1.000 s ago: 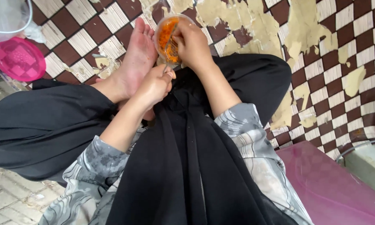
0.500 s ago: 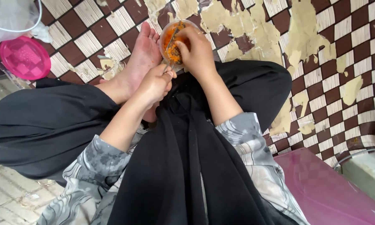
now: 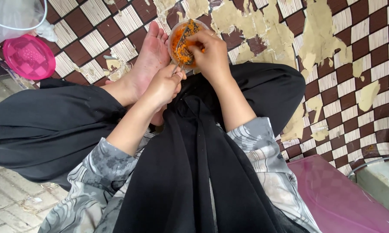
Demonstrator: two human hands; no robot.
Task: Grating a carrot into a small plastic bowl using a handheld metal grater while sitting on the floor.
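Note:
A small clear bowl [image 3: 171, 39] with orange shreds stands on the checkered floor beside my bare foot [image 3: 146, 60]. My left hand [image 3: 162, 86] grips the thin metal handle of a small grater [image 3: 186, 38] that leans into the bowl. Over the bowl's right side, my right hand [image 3: 211, 54] presses a small orange piece [image 3: 193, 43] against the grater. Fingers hide most of that piece. Both forearms reach out over my black-clad legs.
A round pink plastic lid [image 3: 28, 57] and a clear plastic bag [image 3: 9, 17] lie at the far left. A mauve plastic surface [image 3: 341, 198] and a grey block [image 3: 380, 181] sit at the lower right. The brown-and-cream floor covering [image 3: 332, 51] is peeling in patches.
My right hand has shifted a little over the bowl against the grater. My left hand stays by the foot, and the view has tilted slightly.

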